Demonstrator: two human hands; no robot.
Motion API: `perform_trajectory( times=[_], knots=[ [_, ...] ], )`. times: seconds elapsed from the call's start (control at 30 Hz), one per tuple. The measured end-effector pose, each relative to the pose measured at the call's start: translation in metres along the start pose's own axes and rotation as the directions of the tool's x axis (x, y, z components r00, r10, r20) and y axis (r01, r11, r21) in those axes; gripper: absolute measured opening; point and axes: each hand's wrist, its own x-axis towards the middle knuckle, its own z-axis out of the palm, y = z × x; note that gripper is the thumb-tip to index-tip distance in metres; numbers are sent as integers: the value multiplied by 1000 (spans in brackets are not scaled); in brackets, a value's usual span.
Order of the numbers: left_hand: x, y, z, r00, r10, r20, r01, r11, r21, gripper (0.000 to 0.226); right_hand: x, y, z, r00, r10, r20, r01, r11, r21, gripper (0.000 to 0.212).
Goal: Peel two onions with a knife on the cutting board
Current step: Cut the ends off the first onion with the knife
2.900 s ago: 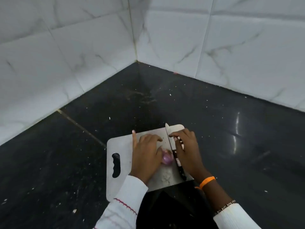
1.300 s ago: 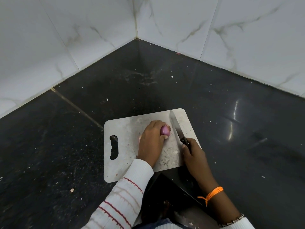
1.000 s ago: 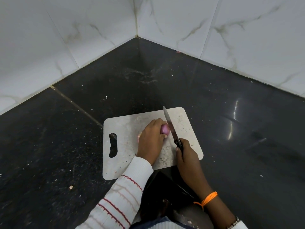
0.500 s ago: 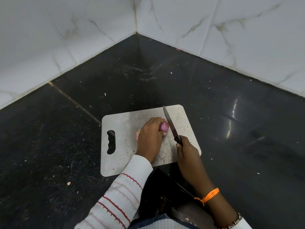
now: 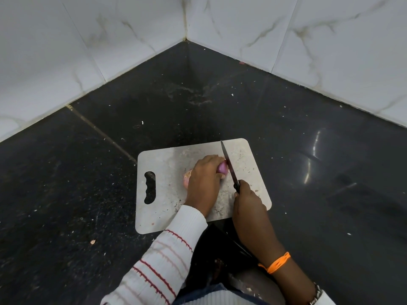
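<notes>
Nearest the camera, a white sleeve (image 5: 158,263) with red stripes is seen on the left arm, and an orange band (image 5: 278,262) is worn on the right wrist, with a beaded bracelet (image 5: 316,294) just behind it at the frame's lower edge.

Further out, the board (image 5: 163,208) is laid flat on the dark counter (image 5: 66,194), its handle slot (image 5: 150,187) turned to the left. The surface of the board is flecked with small scraps.

The right hand (image 5: 248,203) is closed around the black handle of the knife (image 5: 230,167), at the board's near right part. The blade is pointed away from the person and slightly left, and is set against the right end of the onion (image 5: 222,167); whether it has entered the flesh cannot be told.

The onion is kept on the middle of the board under the left hand (image 5: 204,179), whose fingers are curled over it from above, so that only its purple right end is shown. A pale pink piece (image 5: 187,178) is seen at the left edge of that hand, touching it; whether it is a second onion or loose skin cannot be told.

Beyond the board, the counter is speckled with white crumbs and a dull smear (image 5: 191,95) lies near the corner. The counter is bounded by white marbled wall tiles (image 5: 242,25), which meet at the far corner.
</notes>
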Motion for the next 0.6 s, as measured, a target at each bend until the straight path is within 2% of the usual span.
perform_trajectory(
  times=[0.3,0.47,0.6],
  knots=[
    [6,-5,2,1000,-21,-8,21,998,-54,32,4,-10,-6,998,22,58,-13,989,-148,28],
    [7,-6,4,999,-13,-34,11,999,-48,28,23,-15,-7,992,90,91,-77,988,-130,28],
    [9,-6,3,999,-21,-29,19,998,-59,30,13,-15,-12,993,51,104,-36,988,-149,31]
  ],
)
